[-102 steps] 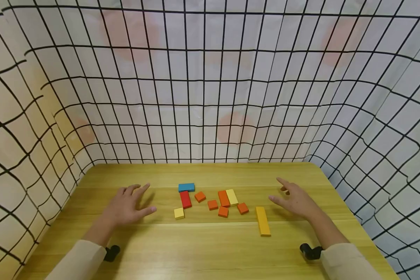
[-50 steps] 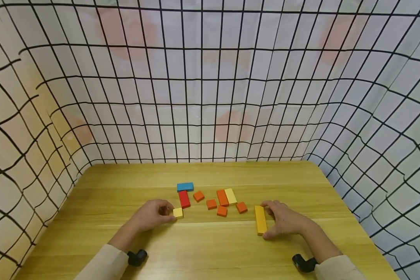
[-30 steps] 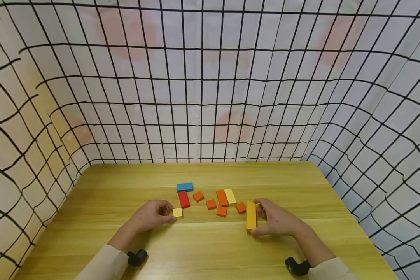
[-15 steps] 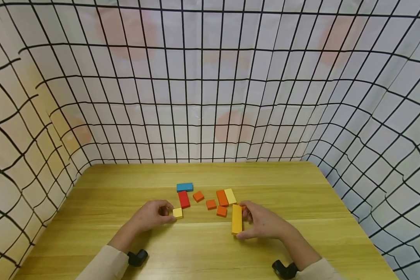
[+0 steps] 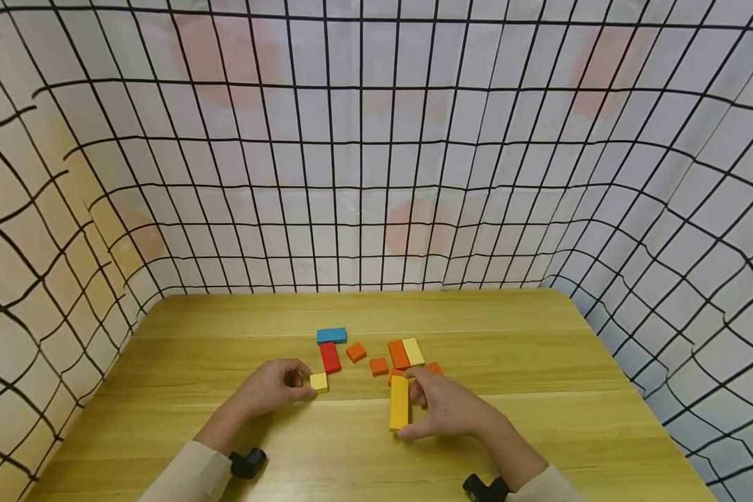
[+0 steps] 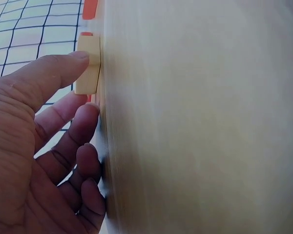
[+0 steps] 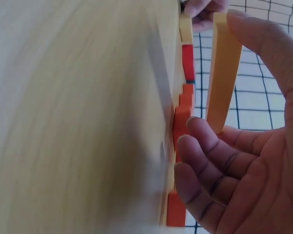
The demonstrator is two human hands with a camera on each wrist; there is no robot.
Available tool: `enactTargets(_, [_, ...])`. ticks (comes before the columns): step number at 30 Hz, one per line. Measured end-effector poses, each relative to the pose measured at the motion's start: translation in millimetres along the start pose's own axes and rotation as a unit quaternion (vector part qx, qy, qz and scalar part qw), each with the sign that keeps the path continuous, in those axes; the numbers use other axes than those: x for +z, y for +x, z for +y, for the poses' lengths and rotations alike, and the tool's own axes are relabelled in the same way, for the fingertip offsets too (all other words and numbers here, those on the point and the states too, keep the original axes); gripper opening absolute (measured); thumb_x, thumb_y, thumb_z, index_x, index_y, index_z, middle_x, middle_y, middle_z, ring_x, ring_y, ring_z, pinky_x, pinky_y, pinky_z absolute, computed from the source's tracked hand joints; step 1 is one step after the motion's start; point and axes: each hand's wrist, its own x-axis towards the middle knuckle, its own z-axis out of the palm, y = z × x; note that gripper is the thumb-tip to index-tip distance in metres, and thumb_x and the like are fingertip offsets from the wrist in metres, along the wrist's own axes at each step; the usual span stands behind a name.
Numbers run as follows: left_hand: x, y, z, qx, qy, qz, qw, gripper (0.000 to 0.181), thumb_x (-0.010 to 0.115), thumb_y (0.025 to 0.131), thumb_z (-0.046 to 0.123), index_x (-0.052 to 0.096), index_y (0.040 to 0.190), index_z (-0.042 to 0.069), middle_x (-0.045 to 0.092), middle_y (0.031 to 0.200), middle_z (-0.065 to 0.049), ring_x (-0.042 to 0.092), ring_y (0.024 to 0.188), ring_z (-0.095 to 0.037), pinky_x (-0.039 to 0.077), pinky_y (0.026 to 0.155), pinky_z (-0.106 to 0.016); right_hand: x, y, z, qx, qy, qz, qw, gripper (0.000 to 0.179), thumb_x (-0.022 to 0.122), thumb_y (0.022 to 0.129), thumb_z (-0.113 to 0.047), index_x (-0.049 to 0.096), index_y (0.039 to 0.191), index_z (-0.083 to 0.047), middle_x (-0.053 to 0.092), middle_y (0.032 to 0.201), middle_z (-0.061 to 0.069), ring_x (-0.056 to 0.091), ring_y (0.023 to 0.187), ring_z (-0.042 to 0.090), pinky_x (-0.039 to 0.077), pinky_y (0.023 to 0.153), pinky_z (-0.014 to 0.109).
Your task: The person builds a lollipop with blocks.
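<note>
Thumb and fingers of my left hand [image 5: 276,385] pinch a small pale yellow block [image 5: 318,382] at the table surface; in the left wrist view the thumb lies on the block's [image 6: 88,75] side. My right hand [image 5: 448,411] grips a long yellow block [image 5: 399,404] by its two ends, thumb at the near end. The right wrist view shows this long block [image 7: 224,73] raised off the tabletop, its shadow falling on the wood. Just beyond it, an orange block [image 5: 392,377] is partly covered, and another orange block [image 5: 435,367] peeks out behind the right hand.
A blue block [image 5: 331,336] and a red block [image 5: 330,357] lie beyond the left hand. Between the hands are small orange blocks [image 5: 379,366], a longer orange block [image 5: 398,354] and a pale yellow block [image 5: 413,352]. Black netting [image 5: 376,209] encloses the wooden table [image 5: 326,460].
Both hands came in from the sides and took hold of blocks. The right hand lifted the long yellow block and carried it left; the left hand has stayed at the small block since then.
</note>
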Motion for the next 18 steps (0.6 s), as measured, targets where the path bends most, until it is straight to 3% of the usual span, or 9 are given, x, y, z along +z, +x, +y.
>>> enactTargets(11, [0.3, -0.1, -0.1, 0.002, -0.003, 0.002, 1.0000, 0.027, 0.082, 0.087, 0.030, 0.070, 0.104, 0.013, 0.061, 0.082, 0.003, 0.054, 0.074, -0.012, 0.044, 0.061, -0.025, 18, 10.6, -13, -0.036, -0.033, -0.005, 0.9988, 0.094, 0.088, 0.072, -0.056, 0.046, 0.143, -0.011, 0.056, 0.105, -0.006, 0.053, 0.088, 0.010, 0.046, 0.077, 0.024])
enactTargets(18, [0.6, 0.0, -0.8, 0.000, -0.007, 0.001, 1.0000, 0.028, 0.082, 0.087, 0.031, 0.070, 0.104, 0.013, 0.061, 0.082, 0.002, 0.053, 0.074, -0.013, 0.043, 0.060, -0.025, 26, 16.2, -22, -0.023, -0.037, -0.017, 0.9989, 0.097, 0.087, 0.071, -0.058, 0.047, 0.143, -0.008, 0.056, 0.100, -0.007, 0.049, 0.080, 0.005, 0.043, 0.073, 0.023])
